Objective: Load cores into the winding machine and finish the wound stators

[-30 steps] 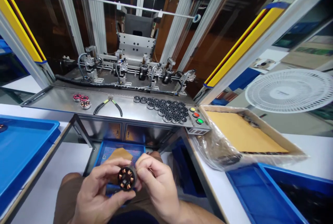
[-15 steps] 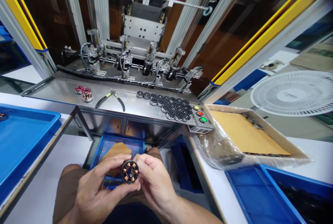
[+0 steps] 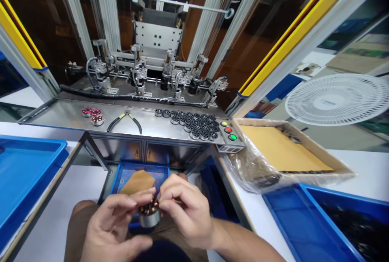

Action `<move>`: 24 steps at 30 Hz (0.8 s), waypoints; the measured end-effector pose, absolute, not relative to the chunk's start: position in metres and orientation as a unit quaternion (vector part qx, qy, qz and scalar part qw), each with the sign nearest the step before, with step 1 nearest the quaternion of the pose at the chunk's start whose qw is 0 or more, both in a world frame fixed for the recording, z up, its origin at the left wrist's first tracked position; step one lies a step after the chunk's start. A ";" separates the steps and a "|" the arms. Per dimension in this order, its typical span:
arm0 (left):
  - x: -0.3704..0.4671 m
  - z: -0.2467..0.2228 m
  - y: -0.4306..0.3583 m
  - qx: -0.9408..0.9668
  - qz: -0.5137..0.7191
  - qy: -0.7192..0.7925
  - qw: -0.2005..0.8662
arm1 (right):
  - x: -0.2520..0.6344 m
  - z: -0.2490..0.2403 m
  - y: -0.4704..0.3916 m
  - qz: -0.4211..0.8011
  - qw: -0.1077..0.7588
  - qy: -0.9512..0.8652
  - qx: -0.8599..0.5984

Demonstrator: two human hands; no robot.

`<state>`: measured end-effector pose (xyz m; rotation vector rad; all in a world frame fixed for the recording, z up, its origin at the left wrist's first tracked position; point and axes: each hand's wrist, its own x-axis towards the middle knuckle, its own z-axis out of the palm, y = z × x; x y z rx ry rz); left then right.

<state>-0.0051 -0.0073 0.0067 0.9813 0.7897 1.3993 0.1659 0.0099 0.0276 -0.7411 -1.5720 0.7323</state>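
Note:
A small motor stator with a silver outer ring and copper windings is held between my two hands, low in the middle of the view. The fingers of my left hand curl over its top and left side, while the thumb stretches out below it, seemingly off the ring. My right hand pinches at the right edge, thumb against forefinger; whether a wire end is also in that pinch is hidden. Beyond my hands, green-and-black-handled cutters lie spread on the metal ledge.
Several black stator cores crowd the ledge's right side, beside the coloured buttons. Three wound stators lie at left. Behind stands a winding machine. Blue trays, a plastic-lined carton and a fan flank me.
The stator has tipped from its wound face toward me to a more upright pose, showing its silver side. My left thumb has moved down from it. The whole view has shifted slightly.

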 end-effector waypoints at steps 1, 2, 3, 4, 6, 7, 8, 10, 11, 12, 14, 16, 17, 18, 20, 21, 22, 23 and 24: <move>-0.005 0.008 -0.004 0.399 0.588 0.313 0.631 | 0.170 0.031 0.011 0.251 0.571 -0.723 -0.298; -0.005 0.009 0.000 0.384 0.562 0.287 0.674 | 0.173 0.034 0.011 0.201 0.550 -0.762 -0.278; -0.005 0.010 0.005 0.376 0.517 0.265 0.722 | 0.176 0.037 0.012 0.162 0.528 -0.791 -0.263; -0.005 0.012 0.009 0.370 0.460 0.250 0.767 | 0.179 0.039 0.012 0.131 0.512 -0.809 -0.255; -0.006 0.015 0.015 0.355 0.358 0.246 0.828 | 0.182 0.042 0.013 0.098 0.495 -0.828 -0.243; -0.007 0.016 0.016 0.347 0.334 0.250 0.840 | 0.184 0.044 0.014 0.094 0.490 -0.834 -0.234; -0.007 0.017 0.016 0.341 0.337 0.256 0.839 | 0.185 0.046 0.015 0.094 0.487 -0.839 -0.225; -0.007 0.018 0.015 0.334 0.377 0.272 0.820 | 0.190 0.047 0.016 0.102 0.485 -0.844 -0.205; -0.007 0.018 0.014 0.333 0.391 0.276 0.812 | 0.193 0.046 0.017 0.113 0.486 -0.843 -0.200; -0.007 0.017 0.013 0.332 0.402 0.280 0.806 | 0.196 0.044 0.018 0.127 0.491 -0.837 -0.206; -0.008 0.016 0.012 0.330 0.419 0.286 0.796 | 0.202 0.037 0.021 0.177 0.514 -0.806 -0.235; -0.008 0.015 0.011 0.330 0.429 0.287 0.790 | 0.205 0.030 0.025 0.242 0.537 -0.762 -0.268; -0.008 0.014 0.011 0.332 0.432 0.285 0.789 | 0.204 0.027 0.026 0.269 0.544 -0.746 -0.275; -0.008 0.013 0.011 0.334 0.431 0.285 0.788 | 0.203 0.025 0.027 0.288 0.547 -0.737 -0.274; -0.007 0.012 0.011 0.340 0.425 0.285 0.789 | 0.198 0.025 0.027 0.296 0.542 -0.744 -0.255; -0.007 0.012 0.011 0.342 0.422 0.284 0.790 | 0.195 0.026 0.026 0.289 0.541 -0.751 -0.246; -0.007 0.011 0.011 0.344 0.419 0.284 0.791 | 0.192 0.028 0.025 0.277 0.543 -0.756 -0.239; -0.007 0.011 0.011 0.344 0.419 0.284 0.791 | 0.190 0.031 0.024 0.264 0.546 -0.760 -0.233; -0.007 0.010 0.011 0.344 0.420 0.284 0.790 | 0.188 0.033 0.023 0.251 0.548 -0.764 -0.230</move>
